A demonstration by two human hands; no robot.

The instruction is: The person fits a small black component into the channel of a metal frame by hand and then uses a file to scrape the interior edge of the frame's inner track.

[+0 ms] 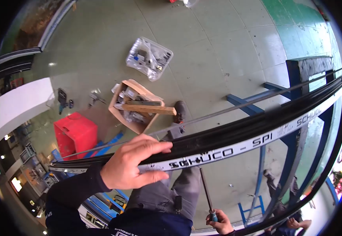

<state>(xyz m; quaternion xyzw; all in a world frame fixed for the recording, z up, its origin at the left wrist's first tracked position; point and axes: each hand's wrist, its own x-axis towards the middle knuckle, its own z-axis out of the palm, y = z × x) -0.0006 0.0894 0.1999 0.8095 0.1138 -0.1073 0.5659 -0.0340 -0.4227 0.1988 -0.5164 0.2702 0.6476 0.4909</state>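
A long black frame profile (pixel 234 135) runs across my view, with white tape (pixel 253 142) printed "SCHUCO - SPI" along its side. My left hand (pixel 135 161) grips the profile left of the lettering, fingers over the top and thumb against the taped face. Lower down, my right hand (pixel 220 222) is closed around the handle of a screwdriver (pixel 206 190). Its long shaft points up toward the profile, the tip close below the tape in this view. A thin dark strip (pixel 234 108) stretches along the profile's far side.
Beyond the profile stand an open cardboard box (pixel 137 128) of parts and wood, a clear plastic tub (pixel 139 67) and a red crate (pixel 70 138). Power tools (pixel 62 99) lie on the floor. Blue steel stands (pixel 293 78) rise at right. Another person (pixel 293 224) is at lower right.
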